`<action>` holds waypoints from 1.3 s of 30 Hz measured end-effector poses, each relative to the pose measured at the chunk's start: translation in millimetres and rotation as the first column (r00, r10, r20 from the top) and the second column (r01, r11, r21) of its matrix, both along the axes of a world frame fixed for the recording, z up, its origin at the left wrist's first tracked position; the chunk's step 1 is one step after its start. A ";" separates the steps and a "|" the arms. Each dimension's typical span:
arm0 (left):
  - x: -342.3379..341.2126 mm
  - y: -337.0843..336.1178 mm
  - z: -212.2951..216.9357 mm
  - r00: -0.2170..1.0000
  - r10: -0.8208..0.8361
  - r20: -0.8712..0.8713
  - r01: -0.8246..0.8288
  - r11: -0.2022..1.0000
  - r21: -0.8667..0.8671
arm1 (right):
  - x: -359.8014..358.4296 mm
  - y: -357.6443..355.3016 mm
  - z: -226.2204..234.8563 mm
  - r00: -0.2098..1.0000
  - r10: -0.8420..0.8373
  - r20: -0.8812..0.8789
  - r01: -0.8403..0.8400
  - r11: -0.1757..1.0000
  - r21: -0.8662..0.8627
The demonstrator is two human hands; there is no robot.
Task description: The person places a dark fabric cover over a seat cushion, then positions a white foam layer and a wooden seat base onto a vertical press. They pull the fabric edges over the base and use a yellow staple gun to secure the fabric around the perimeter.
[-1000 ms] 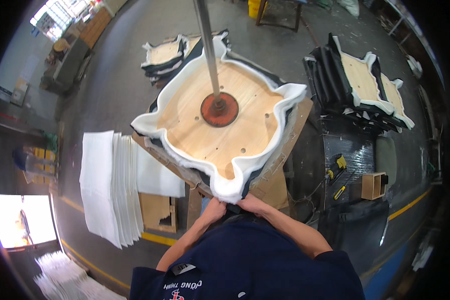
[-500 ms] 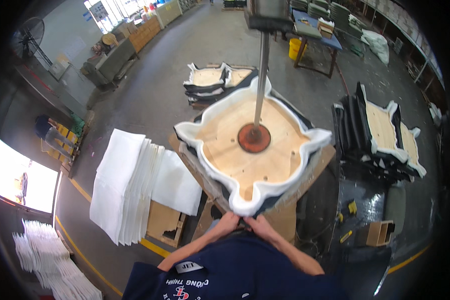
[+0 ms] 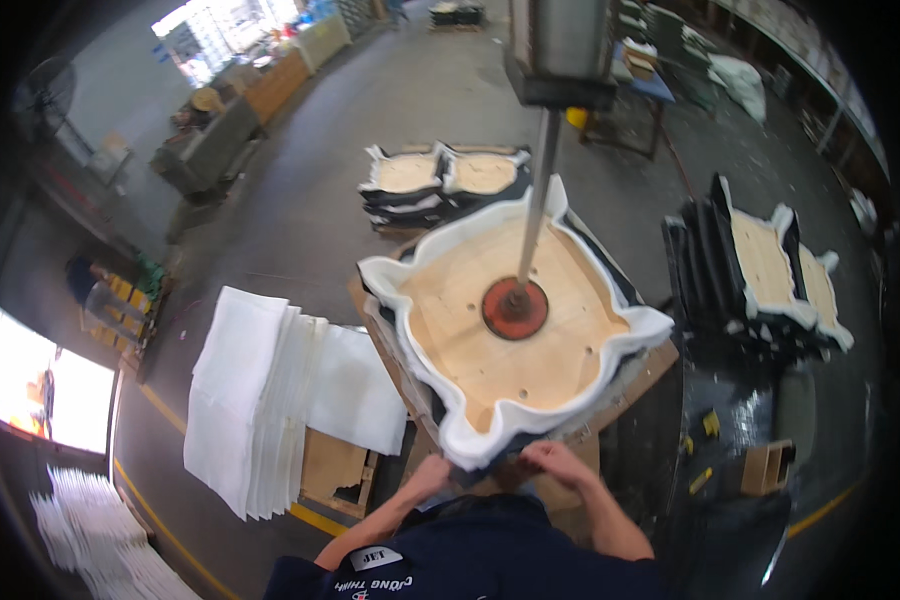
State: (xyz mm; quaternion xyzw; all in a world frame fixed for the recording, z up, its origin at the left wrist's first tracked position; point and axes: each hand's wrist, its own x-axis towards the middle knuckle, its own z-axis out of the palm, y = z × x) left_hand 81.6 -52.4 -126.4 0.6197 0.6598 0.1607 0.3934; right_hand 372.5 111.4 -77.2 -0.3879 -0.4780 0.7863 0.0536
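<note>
Both hands [image 3: 430, 478] [image 3: 555, 462], grip pinching white padding [image 3: 470, 448] (seat board's [image 3: 480, 350] corner toward the person).

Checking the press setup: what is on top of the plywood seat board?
A red round pad on a metal rod presses the plywood seat board. White foam wraps up around its rim. The pad hides the centre; the underside cannot be seen.

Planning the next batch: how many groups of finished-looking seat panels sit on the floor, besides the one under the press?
2. One low stack lies on the floor beyond the press; another group leans upright at the right. More panels may be hidden within each.
</note>
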 end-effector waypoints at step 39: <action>155.1 81.4 50.7 0.595 0.461 0.659 0.105 0.768 -0.632 | 63.3 14.9 33.3 0.886 -0.220 0.408 0.360 0.881 -0.308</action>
